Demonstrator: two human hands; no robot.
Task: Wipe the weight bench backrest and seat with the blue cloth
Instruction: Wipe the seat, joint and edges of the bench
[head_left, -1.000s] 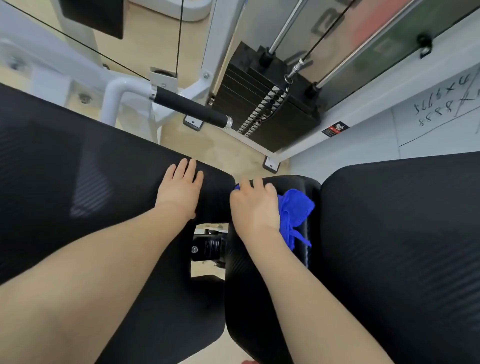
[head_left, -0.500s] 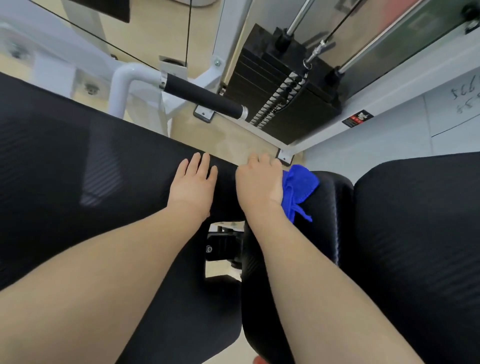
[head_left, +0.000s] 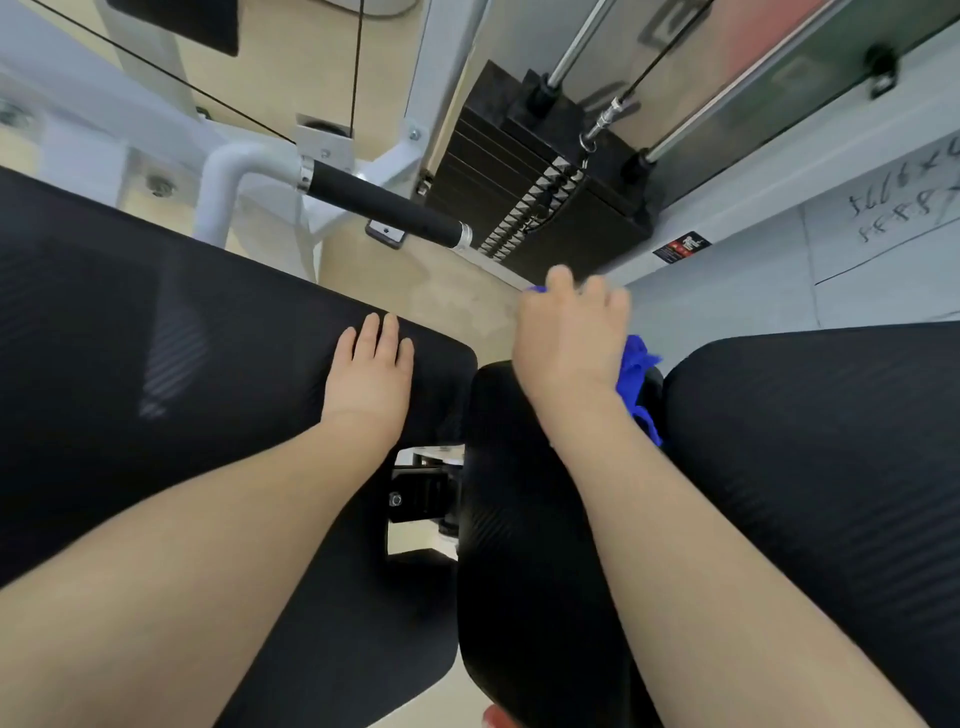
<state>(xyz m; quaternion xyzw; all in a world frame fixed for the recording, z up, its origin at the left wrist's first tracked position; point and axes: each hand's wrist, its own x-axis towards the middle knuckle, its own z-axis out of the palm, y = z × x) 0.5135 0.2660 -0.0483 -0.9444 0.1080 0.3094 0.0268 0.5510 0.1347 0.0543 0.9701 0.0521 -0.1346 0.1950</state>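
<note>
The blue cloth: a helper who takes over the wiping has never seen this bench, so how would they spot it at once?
Find the three black pads; the narrow middle pad runs up between the two wide ones. At its far end the right hand grips the blue cloth, which hangs from under the palm on the right. It is the only bright blue thing among black pads and white frame.

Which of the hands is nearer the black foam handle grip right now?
Right, though only narrowly. The right hand, clutching the blue cloth, sits just below the black foam handle grip's capped end. The left hand lies flat on the left pad, lower down.
</note>
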